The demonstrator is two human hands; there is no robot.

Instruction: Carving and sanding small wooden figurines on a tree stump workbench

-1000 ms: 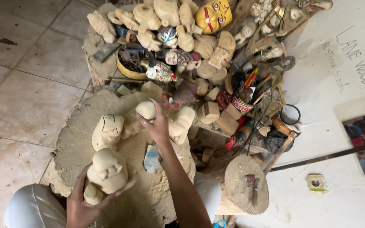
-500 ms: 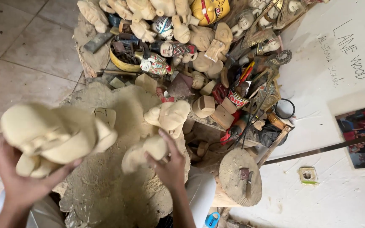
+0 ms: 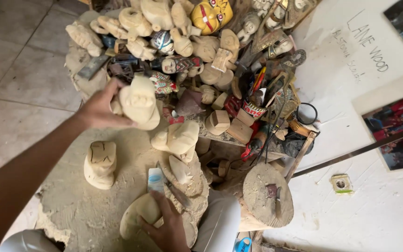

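Soft, even daylight, faint shadows, no glare — mostly sharp, with wide-angle stretching toward the edges.

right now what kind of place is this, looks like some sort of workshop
Most likely a wood-carving workshop. The left hand lifts an unpainted carved figure, more rough carvings are piled behind, and a can of tools stands among them.
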